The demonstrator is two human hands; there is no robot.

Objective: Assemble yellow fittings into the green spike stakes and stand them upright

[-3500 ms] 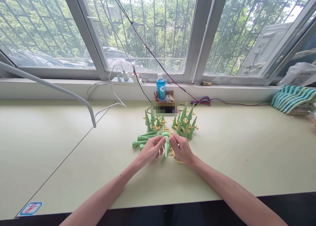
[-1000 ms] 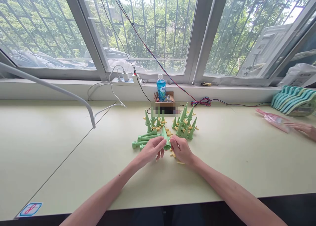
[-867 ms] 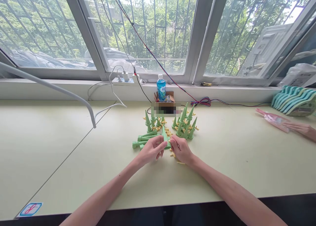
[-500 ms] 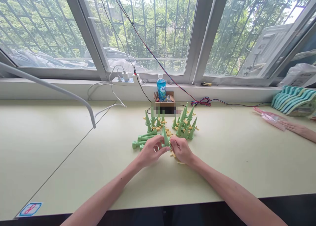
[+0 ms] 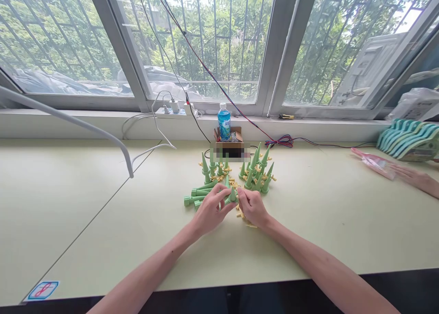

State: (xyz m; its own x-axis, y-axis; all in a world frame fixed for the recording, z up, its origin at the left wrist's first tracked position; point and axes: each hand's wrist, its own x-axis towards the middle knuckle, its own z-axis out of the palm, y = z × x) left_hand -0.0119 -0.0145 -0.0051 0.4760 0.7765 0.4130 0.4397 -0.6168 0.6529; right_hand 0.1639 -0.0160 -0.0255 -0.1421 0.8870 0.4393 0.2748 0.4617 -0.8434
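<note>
My left hand point(image 5: 213, 207) pinches a green plastic spike point(image 5: 233, 194) between thumb and fingers, its tapered body tilted. Close against it on the right, my right hand point(image 5: 253, 207) has its fingers curled together at the spike's side; whatever they pinch is mostly hidden. Small yellow valve pieces point(image 5: 243, 216) lie under and beside my right hand. Left of my hands, several green spikes point(image 5: 199, 192) lie on their sides. Behind, green spikes with yellow pieces fitted stand upright in a left cluster point(image 5: 206, 170) and a right cluster point(image 5: 258, 172).
A small cardboard box point(image 5: 233, 145) with a blue bottle point(image 5: 224, 123) stands at the back by the window sill. Coiled red-blue wire point(image 5: 281, 141) lies right of it. Far right, another person's hand point(image 5: 411, 174) touches a plastic bag point(image 5: 372, 164) near teal hangers point(image 5: 408, 140).
The spike in my left hand has tipped from nearly upright so its point now looks foreshortened. Both hands stay close together in about the same place.
</note>
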